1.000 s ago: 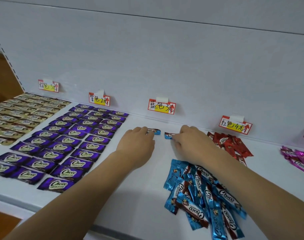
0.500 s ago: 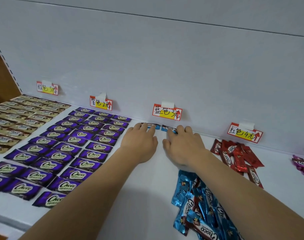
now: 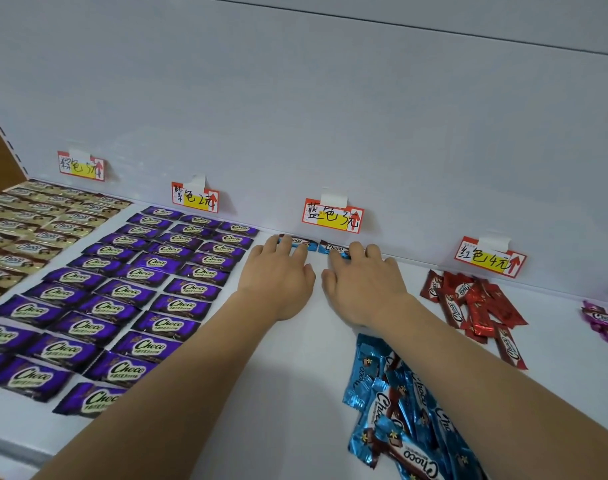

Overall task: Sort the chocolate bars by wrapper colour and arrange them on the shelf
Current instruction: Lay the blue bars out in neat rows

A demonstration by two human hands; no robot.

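Two blue chocolate bars lie end to end against the shelf's back wall under the blue price label (image 3: pixel 332 216). My left hand (image 3: pixel 278 275) lies flat with its fingertips on the left blue bar (image 3: pixel 300 241). My right hand (image 3: pixel 361 282) lies flat beside it, fingertips on the right blue bar (image 3: pixel 332 248). A loose heap of blue bars (image 3: pixel 396 417) lies near the front, under my right forearm. Purple bars (image 3: pixel 122 292) lie in neat rows to the left.
Gold-brown bars (image 3: pixel 28 226) lie in rows at far left. A pile of red bars (image 3: pixel 475 306) sits under the red label (image 3: pixel 489 259), and pink bars (image 3: pixel 607 323) show at the right edge. The white shelf (image 3: pixel 278 375) shows bare between my forearms.
Both hands slid the two blue bars back to the wall under the blue label. The view has moved closer, so the blue heap now sits lower.
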